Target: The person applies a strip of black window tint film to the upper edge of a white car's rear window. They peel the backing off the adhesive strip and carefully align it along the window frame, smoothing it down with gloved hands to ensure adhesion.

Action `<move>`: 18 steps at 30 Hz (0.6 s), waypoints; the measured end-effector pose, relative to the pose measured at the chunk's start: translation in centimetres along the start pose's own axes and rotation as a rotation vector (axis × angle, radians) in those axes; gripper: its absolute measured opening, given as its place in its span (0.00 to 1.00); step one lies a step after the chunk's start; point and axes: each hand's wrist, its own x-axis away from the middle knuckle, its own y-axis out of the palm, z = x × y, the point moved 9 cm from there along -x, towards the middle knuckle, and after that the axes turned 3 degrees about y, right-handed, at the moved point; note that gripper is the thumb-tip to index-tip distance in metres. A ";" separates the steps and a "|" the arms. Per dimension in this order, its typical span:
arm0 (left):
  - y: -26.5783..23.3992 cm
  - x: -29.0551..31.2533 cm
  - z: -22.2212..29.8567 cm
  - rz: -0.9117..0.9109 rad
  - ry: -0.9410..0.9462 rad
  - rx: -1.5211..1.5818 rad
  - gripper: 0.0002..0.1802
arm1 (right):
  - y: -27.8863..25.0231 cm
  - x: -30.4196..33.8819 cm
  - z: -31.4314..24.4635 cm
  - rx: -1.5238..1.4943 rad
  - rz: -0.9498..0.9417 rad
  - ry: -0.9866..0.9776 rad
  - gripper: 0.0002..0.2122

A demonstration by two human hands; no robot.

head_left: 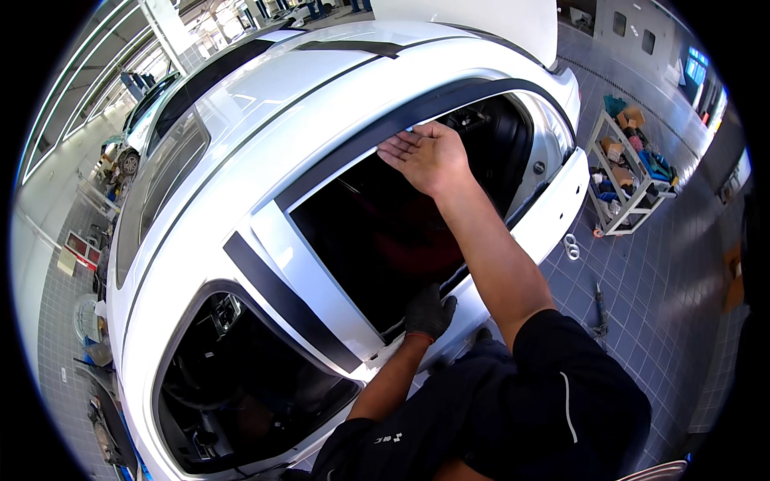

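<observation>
Right hand: bare, open, fingers flat against black window trim, holding nothing.
Left hand: black-gloved, gripping lower window edge of white car.
Progress: trim appears seated; pressing along it seemingly unfinished.

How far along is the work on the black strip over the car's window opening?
Done: the black strip already lies along the top of the window frame on the white car. In hand: the bare right hand presses flat on it near the middle, while the gloved left hand grips the lower edge of the opening. Left: whether the strip is seated along its full length cannot be told.
</observation>
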 end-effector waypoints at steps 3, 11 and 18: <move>1.2 -0.1 -0.8 0.012 -0.031 0.041 0.29 | -0.6 -0.4 0.1 0.052 -0.083 0.008 0.23; 1.6 0.1 -1.2 0.147 0.053 0.049 0.31 | 1.7 5.2 -9.6 1.781 -0.120 -1.492 0.15; 0.2 -0.7 -0.1 0.051 -0.030 0.057 0.26 | 4.6 0.3 -9.7 2.168 -0.629 -1.552 0.21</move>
